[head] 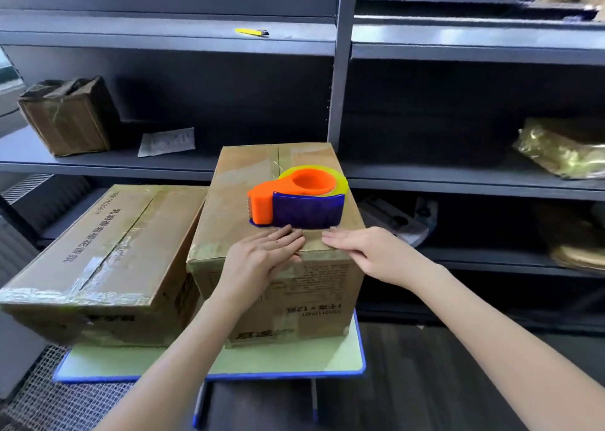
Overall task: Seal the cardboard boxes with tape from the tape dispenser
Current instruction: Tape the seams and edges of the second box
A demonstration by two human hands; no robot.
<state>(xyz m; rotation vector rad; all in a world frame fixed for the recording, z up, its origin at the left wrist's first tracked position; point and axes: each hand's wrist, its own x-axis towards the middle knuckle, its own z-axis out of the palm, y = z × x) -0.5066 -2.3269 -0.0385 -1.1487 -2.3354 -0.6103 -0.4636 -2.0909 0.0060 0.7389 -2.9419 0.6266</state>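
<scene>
Two cardboard boxes stand on a small table. The taller box (229, 208) is in the middle, with clear tape along its top seam. An orange and blue tape dispenser (294, 201) with a yellowish roll lies on its top, near the front edge. My left hand (262, 257) presses flat with straight fingers over the front top edge of this box. My right hand (363, 250) lies flat beside it on the same edge, fingers straight, just in front of the dispenser. A lower, wider box (98, 250), taped along its seam and front edge, sits to the left.
The table (294, 362) has a pale green top with a blue rim. Dark metal shelves stand behind, holding a taped brown parcel (65, 116), a yellow utility knife (252, 32), a paper sheet (167, 140) and plastic-wrapped goods (563, 149) at the right.
</scene>
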